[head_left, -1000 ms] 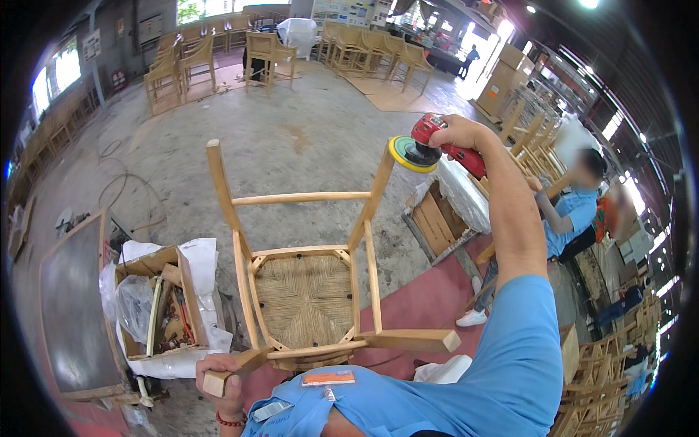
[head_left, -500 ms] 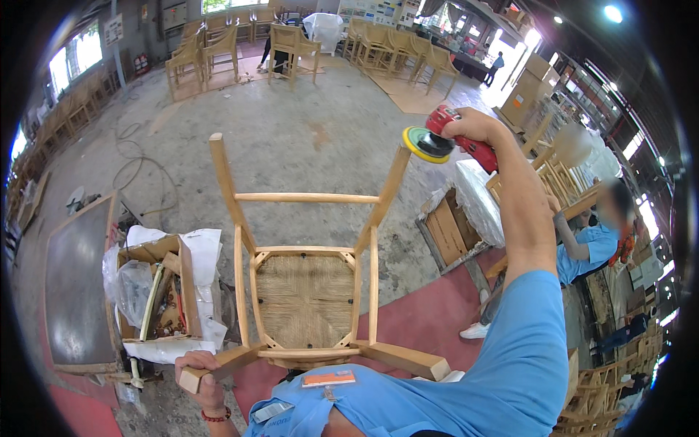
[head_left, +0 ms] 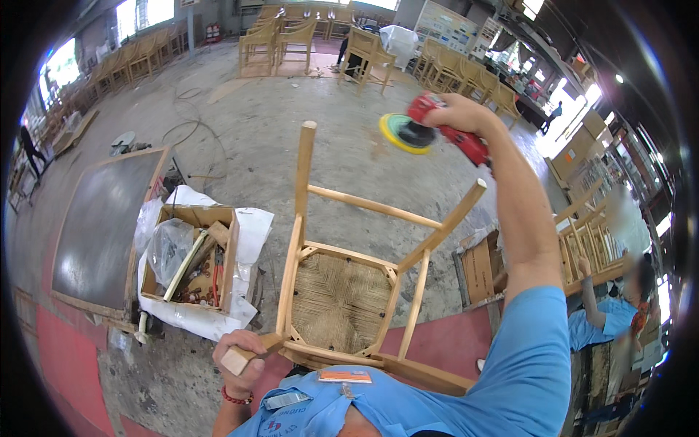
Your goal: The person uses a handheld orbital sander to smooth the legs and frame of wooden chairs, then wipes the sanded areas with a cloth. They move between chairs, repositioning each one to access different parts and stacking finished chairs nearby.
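In front of me a wooden chair [head_left: 341,300] lies tipped, the underside of its woven seat facing up and its legs pointing away. My left hand [head_left: 250,379] is closed around a squared wooden end of the chair at the near left. My right hand [head_left: 466,115] is wrapped round a red handheld sander [head_left: 416,134] with a round yellow-and-green pad. The sander is held in the air above the floor, between the two far legs and apart from both. Its pad is slightly blurred.
Left of the chair, a cardboard box [head_left: 231,255] of tools and scraps sits on white wrapping. A dark framed panel [head_left: 109,229] lies beyond it. A co-worker in blue [head_left: 604,320] handles chair parts at the right. A hose [head_left: 193,116] trails over the floor; chairs [head_left: 295,44] stand far back.
The sander has come off the right far leg's end and moved inward. The chair has swivelled, its far legs now leaning right. My left hand keeps its grip; the whole view has shifted.
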{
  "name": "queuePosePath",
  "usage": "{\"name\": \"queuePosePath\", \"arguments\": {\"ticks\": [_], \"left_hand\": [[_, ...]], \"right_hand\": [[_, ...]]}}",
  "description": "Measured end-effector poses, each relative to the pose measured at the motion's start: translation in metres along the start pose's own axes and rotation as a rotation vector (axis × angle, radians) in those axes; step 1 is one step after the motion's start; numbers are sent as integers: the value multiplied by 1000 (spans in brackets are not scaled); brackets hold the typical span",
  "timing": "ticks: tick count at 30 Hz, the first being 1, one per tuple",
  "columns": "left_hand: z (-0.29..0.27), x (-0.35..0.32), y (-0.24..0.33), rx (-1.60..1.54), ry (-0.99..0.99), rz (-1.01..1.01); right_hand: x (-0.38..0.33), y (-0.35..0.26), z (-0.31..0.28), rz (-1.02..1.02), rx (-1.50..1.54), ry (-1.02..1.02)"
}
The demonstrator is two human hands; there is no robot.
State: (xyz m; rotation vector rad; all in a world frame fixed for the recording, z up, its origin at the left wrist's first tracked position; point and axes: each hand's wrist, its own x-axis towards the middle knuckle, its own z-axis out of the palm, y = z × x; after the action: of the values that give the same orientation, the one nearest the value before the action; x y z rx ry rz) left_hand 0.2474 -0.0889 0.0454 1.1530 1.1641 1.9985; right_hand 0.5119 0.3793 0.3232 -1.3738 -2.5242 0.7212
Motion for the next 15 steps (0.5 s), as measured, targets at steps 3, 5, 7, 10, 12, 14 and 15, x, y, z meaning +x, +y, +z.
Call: {"name": "queuePosePath", "arguments": {"ticks": [3, 5, 7, 10, 12, 14, 15], "left_hand": [[-2, 0, 2, 6, -22, 13], [-3, 0, 3, 1, -37, 12], [-5, 0, 4, -4, -60, 10], [-7, 2, 4, 44, -105, 21], [-8, 3, 4, 44, -93, 17], [-9, 5, 3, 49, -114, 51], [-10, 6, 3, 49, -125, 71]], "right_hand": [[58, -67, 43, -52, -159, -52], [84, -101, 66, -51, -193, -104], [103, -120, 79, -54, -261, -131], [118, -128, 82, -32, -400, -106], [120, -123, 73, -7, -456, -81], [115, -113, 63, 24, -437, -76], [112, -109, 60, 33, -416, -73]]}}
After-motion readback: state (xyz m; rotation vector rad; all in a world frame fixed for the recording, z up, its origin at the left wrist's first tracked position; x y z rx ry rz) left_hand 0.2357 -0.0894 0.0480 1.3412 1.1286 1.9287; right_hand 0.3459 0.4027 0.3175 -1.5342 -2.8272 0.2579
